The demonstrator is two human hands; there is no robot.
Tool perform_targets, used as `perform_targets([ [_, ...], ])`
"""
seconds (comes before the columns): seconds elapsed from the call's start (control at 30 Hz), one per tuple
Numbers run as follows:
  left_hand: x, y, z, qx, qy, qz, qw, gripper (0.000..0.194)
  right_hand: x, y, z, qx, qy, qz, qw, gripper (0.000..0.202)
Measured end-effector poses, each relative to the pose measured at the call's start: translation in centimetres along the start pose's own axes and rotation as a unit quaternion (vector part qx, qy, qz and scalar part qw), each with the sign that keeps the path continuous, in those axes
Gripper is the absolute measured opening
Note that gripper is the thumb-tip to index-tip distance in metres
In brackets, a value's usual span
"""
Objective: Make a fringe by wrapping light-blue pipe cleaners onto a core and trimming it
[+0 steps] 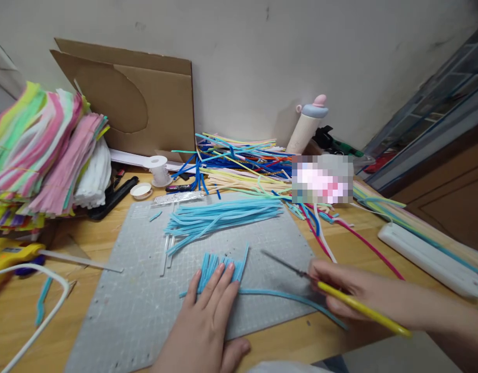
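Note:
My left hand (208, 316) lies flat with fingers spread, pressing a row of short light-blue pipe cleaners (211, 264) onto the grey cutting mat (138, 300). A long blue pipe cleaner (278, 292) runs crosswise under those fingers and curves past the mat's right edge. In my closed right hand (336, 285) is a slim tool with a yellow handle (363, 305) and a thin dark metal shaft; its exact kind is unclear. The shaft's tip hovers right of the short pieces, apart from them. Behind them lies a bundle of longer blue pipe cleaners (227, 217).
At left are bundled coloured pipe cleaners (64, 150) and a yellow glue gun (17, 256) with a white cable. Cardboard (165, 103) leans on the wall. Further back stand a white spool (158, 171) and a bottle (305, 127). A white power strip (429, 259) lies right.

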State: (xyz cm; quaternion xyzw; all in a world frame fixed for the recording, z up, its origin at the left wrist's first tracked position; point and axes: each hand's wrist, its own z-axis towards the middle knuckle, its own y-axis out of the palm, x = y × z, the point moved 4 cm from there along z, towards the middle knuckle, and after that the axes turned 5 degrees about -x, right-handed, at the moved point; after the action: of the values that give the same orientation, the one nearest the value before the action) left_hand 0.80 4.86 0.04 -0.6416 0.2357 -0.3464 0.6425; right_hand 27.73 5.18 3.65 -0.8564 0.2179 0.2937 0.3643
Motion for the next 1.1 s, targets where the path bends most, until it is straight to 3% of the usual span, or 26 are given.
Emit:
perform_targets([
  [0.07,0.0,0.0,0.0,0.000,-0.003,-0.001,1.000,0.064,-1.0,0.2,0.6,-0.008,0.019,-0.078,0.997,0.038],
  [0.23,0.0,0.2,-0.1,-0.009,-0.004,-0.012,1.000,0.066,-2.5,0.4,2.6,0.054,0.059,-0.155,0.985,0.042],
  [0.5,-0.1,0.4,-0.1,-0.038,-0.002,-0.036,0.999,0.066,-3.5,1.4,2.9,-0.022,0.016,-0.139,0.990,0.035],
  [0.8,-0.1,0.6,-0.1,-0.047,-0.012,-0.047,0.998,0.066,-4.0,1.4,3.2,-0.048,0.007,-0.171,0.984,0.034],
  [1.1,-0.2,0.6,0.0,-0.048,-0.038,-0.060,0.996,0.067,-4.1,0.5,3.7,-0.033,-0.023,-0.212,0.976,0.031],
])
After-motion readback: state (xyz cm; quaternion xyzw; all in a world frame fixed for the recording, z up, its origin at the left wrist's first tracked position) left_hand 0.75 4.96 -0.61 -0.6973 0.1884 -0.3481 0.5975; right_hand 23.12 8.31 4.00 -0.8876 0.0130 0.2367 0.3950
